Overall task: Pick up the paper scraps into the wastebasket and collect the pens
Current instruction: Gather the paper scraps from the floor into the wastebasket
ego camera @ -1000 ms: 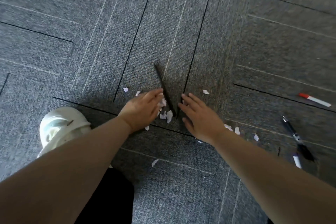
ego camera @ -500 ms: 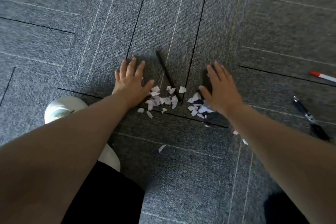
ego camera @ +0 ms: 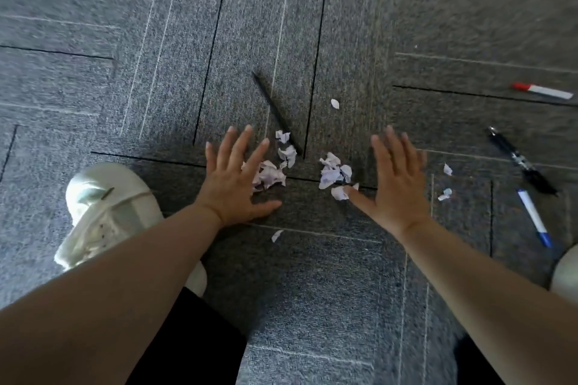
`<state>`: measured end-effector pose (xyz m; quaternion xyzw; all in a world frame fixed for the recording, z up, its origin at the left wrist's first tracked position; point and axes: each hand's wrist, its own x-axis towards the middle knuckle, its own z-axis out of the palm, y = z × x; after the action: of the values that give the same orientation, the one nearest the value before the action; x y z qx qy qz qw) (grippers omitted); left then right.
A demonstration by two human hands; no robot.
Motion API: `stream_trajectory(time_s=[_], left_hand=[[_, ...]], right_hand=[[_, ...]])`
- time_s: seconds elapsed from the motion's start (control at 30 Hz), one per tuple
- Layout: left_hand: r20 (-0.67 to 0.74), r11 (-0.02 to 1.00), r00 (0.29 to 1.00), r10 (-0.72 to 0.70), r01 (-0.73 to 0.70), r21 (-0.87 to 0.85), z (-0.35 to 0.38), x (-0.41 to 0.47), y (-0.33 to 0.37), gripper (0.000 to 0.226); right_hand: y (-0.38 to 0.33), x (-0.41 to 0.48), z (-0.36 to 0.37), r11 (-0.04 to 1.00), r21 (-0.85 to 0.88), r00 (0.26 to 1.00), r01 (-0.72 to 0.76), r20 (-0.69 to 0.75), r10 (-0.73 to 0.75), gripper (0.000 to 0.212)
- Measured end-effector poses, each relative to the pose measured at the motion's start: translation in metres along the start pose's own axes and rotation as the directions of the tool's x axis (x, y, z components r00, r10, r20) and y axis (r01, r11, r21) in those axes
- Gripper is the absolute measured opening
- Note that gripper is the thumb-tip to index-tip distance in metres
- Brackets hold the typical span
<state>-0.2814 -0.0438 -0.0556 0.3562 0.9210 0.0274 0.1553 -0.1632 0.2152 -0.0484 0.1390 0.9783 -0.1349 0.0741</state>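
Both hands have drawn back toward the person, raking the paper scraps (ego camera: pixel 269 176) into two small heaps between them; the left hand (ego camera: pixel 233 180) and right hand (ego camera: pixel 398 181) lie flat, fingers straight and spread, gripping nothing. Gathering is underway; the next move likely calls for merging the heaps and scooping. The thin black pen (ego camera: pixel 276 111) touches the far scraps; a white shoe (ego camera: pixel 109 212) hems the left; the clip pen (ego camera: pixel 519 159) lies well right; no wastebasket shows.

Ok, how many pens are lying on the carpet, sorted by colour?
Black: 2, the thin black pen and the black clip pen
White with red cap: 1, the red-capped pen
White with blue cap: 1, the blue-capped pen
Total: 4
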Motion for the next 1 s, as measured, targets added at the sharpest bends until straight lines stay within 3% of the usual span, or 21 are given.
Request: stream_trajectory(time_s=[0.13, 0.23, 0.3, 0.4, 0.47, 0.53, 0.6, 0.73, 0.87, 1.0], left_hand=[[0.106, 0.984, 0.982, 0.154, -0.162, 0.071, 0.017, -0.021, 0.0, 0.115], [0.11, 0.968, 0.973, 0.203, -0.216, 0.127, 0.029, -0.023, 0.006, 0.116], [0.092, 0.969, 0.973, 0.213, -0.222, 0.11, 0.027, -0.012, 0.012, 0.113], [0.019, 0.988, 0.988, 0.15, -0.151, 0.032, 0.019, 0.011, 0.02, 0.106], [-0.006, 0.995, 0.995, 0.098, -0.098, 0.022, 0.012, 0.026, 0.025, 0.097], [0.047, 0.998, 0.998, 0.044, -0.046, 0.039, 0.0, 0.04, 0.029, 0.085], [0.038, 0.998, 0.998, 0.042, -0.044, 0.052, -0.005, 0.049, 0.029, 0.069], [-0.278, 0.993, 0.954, 0.112, -0.096, 0.068, 0.009, 0.044, 0.034, 0.033], [-0.181, 0.99, 0.973, 0.144, -0.14, 0.033, 0.008, 0.034, 0.039, 0.012], [-0.044, 0.986, 0.988, 0.148, -0.151, -0.064, -0.013, 0.033, 0.06, 0.018]], right_hand=[[0.023, -0.019, -0.001, 0.945, -0.047, 0.94, -0.324, 0.098, 0.327, 0.123], [0.025, -0.025, 0.004, 0.906, -0.051, 0.892, -0.42, 0.164, 0.422, 0.124], [0.02, -0.019, 0.007, 0.937, -0.061, 0.921, -0.345, 0.17, 0.35, 0.126], [-0.004, -0.002, 0.014, 0.998, -0.033, 0.982, -0.053, 0.179, 0.058, 0.122], [-0.023, 0.01, 0.019, 0.995, 0.034, 0.982, 0.092, 0.161, -0.096, 0.116], [-0.034, 0.024, 0.023, 0.987, 0.079, 0.982, 0.14, 0.116, -0.148, 0.107], [-0.04, 0.034, 0.025, 0.987, 0.066, 0.985, 0.149, 0.081, -0.154, 0.087], [-0.045, 0.031, 0.027, 0.958, 0.031, 0.957, 0.285, -0.064, -0.282, 0.037], [-0.034, 0.015, 0.027, 0.925, 0.029, 0.924, 0.378, -0.07, -0.376, 0.015], [-0.009, 0.01, 0.002, 0.94, 0.12, 0.948, 0.318, -0.017, -0.318, 0.014]])
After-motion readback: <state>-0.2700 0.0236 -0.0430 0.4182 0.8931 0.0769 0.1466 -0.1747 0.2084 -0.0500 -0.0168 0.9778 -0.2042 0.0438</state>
